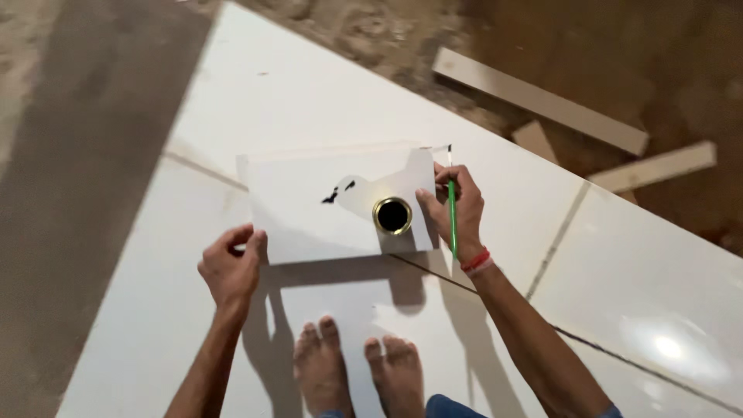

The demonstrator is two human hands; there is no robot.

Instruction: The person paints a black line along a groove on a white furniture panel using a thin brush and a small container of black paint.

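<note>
A broad run of glossy white floor tiles (325, 93) fills most of the view, its grout lines running diagonally, with bare sandy ground (85, 116) along its left edge and dark rubble beyond its upper edge. On that dark ground, upper right, lie pale offcut strips (542, 99), flat and angled, well apart from the hands.

Held above the laid tiles is a cut white tile piece (309, 209), roughly rectangular with a stepped notch cut out of its upper right corner. It casts a sharp shadow on the floor below. A few small black marks (337, 192) sit near its middle. A round hole ringed with a brass-coloured rim (393, 215) shows just inside the piece's right edge, dark in its centre; whether the ring belongs to the piece or to the floor beneath I cannot tell.

The left hand (231, 267) pinches the lower left corner of the piece, fingers curled over its edge, forearm rising from the bottom of the view. The right hand (455, 210) grips the right edge just beside the ring, thumb on the top face, and also clasps a thin green pencil (452, 217) that runs upright along the fingers. A red wristband (477, 262) circles that wrist.

Two bare feet (356, 368) stand on the tiles, below the piece and between the forearms.
</note>
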